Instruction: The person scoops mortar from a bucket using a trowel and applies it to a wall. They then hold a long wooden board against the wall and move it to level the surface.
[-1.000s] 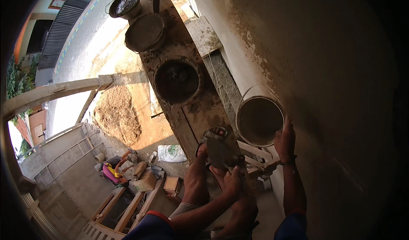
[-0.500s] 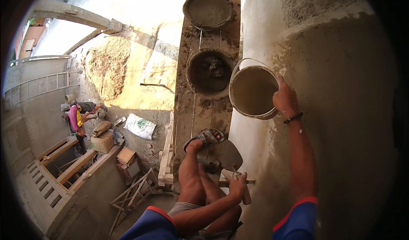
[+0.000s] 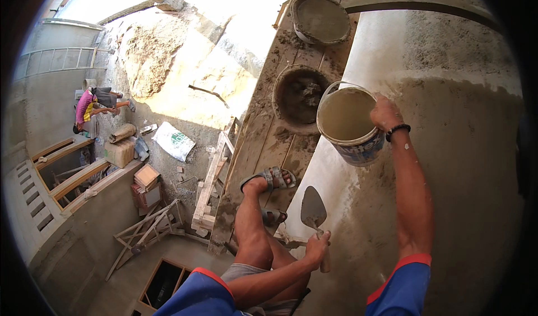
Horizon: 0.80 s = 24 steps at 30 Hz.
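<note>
My right hand (image 3: 385, 113) grips the rim of a white plastic bucket (image 3: 354, 148) on its right side. The bucket tilts a little, its pale handle raised, and greyish-brown stuff shows inside. Low in front of me my left hand (image 3: 318, 249) is closed round the wooden handle of a trowel (image 3: 313, 208), whose pointed blade aims away from me. Left of the bucket, a round tub (image 3: 283, 113) with wet mortar and a lump in it sits on the planks. Farther off stands another tub (image 3: 298, 27), filled with grey mortar or murky liquid.
My sandalled feet are on a raised plank platform (image 3: 263, 148). A plastered wall (image 3: 465, 165) runs along the right. Far below on the left are a person (image 3: 92, 104), a white sack (image 3: 174, 141), a sand heap (image 3: 154, 52) and a wooden trestle (image 3: 148, 232).
The bucket has shifted right in view and tipped so its printed side shows. The trowel blade has turned to point farther ahead. My view has swung, slanting the planks.
</note>
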Motion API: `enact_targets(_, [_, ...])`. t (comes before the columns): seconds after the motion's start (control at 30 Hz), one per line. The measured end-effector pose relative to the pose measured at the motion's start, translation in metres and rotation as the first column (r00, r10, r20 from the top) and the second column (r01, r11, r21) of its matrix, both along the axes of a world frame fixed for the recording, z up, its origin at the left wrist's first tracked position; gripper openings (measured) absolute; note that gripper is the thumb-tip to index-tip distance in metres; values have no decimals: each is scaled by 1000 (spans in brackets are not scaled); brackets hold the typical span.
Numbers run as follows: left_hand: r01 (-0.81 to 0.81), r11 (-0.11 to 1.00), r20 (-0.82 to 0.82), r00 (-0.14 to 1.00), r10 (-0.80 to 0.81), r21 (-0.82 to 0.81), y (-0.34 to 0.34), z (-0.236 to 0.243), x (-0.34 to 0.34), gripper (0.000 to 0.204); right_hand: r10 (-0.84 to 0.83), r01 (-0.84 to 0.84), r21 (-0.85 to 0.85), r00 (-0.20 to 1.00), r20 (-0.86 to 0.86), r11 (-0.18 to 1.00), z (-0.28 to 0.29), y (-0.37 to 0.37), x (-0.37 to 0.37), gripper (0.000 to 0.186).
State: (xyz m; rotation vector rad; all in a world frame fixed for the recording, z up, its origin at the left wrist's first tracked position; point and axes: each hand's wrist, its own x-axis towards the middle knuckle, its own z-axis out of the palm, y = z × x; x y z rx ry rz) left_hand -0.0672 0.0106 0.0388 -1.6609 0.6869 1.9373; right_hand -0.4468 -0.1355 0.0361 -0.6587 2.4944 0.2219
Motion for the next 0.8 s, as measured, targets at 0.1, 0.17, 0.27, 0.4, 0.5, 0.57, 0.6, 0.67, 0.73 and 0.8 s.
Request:
enact_targets(0.1, [25,999,-24,999,-24,23,-6,4,-3,42,-20,18,74,1000,20,997,-3,-9,-2,40])
enact_targets(0.17, [43,999,-34,999,-42,23,-5,2,-4,44,15,-16,82,1000,15,996,-9,-8,-5,39])
enact_targets(0.27, [40,999,-11,999,-41,-33,-9,9,-10,42,18,-21,105,1000,25,994,-7,-9,-1,38])
enact_targets(0.4, [25,999,8,1000,-25,-48,-3,2,-6,42,-58,45,143,995,84,989,-7,-12,-1,37])
enact_targets(0.5, [44,998,-53,998,-42,44,-9,4,-8,46,-33,31,76,999,27,997,-13,0,-3,35])
enact_targets(0.57, [48,999,-61,997,-47,21,-7,2,-7,45,-51,46,98,998,49,994,-14,6,-7,35])
enact_targets(0.6, [51,998,-58,997,-49,22,-10,3,-7,45,-69,60,117,995,73,991,-13,6,-6,34])
enact_targets(0.67, [152,988,-39,988,-151,20,-17,4,-7,43,-132,123,114,988,79,986,-10,8,-1,34])
enact_targets(0.73, [142,990,-20,990,-142,6,-19,6,-5,43,-199,190,111,977,80,976,-8,17,4,33])
enact_targets(0.8, [139,990,2,990,-139,-8,-20,6,-1,42,-263,275,-73,954,142,959,-14,38,10,39])
